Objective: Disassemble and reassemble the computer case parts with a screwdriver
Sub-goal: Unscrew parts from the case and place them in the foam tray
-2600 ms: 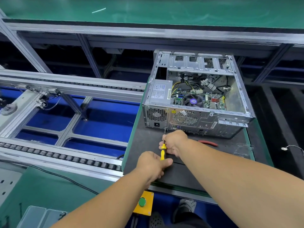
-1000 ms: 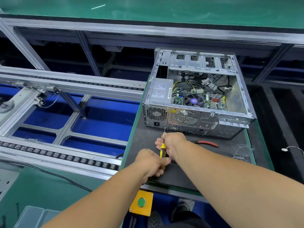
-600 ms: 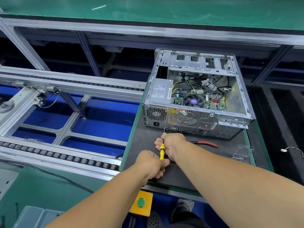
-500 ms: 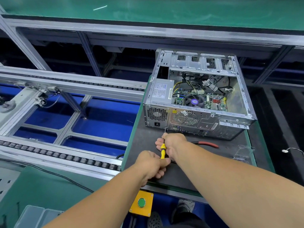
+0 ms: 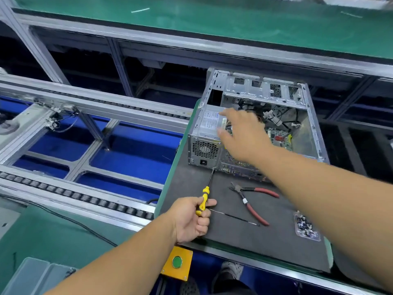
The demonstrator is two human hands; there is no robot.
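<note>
An open silver computer case (image 5: 304, 99) lies on its side on a dark mat (image 5: 234, 231), its rear panel facing me. The power supply (image 5: 207, 124) sits at the case's left end. My left hand (image 5: 191, 218) grips the yellow-and-black screwdriver (image 5: 203, 201), whose tip rests at the lower rear edge of the case below the power supply. My right hand (image 5: 244, 137) hovers with spread fingers over the power supply and the motherboard, holding nothing.
Red-handled pliers (image 5: 253, 201) and a thin black rod (image 5: 234, 218) lie on the mat. A clear bag of screws (image 5: 306, 227) sits at the mat's right. A conveyor rail (image 5: 85, 201) runs on the left. A yellow box with a green button (image 5: 177, 262) hangs below the bench edge.
My right hand let go of the screwdriver shaft and moved up over the power supply. My left hand still holds the screwdriver handle at the case's rear.
</note>
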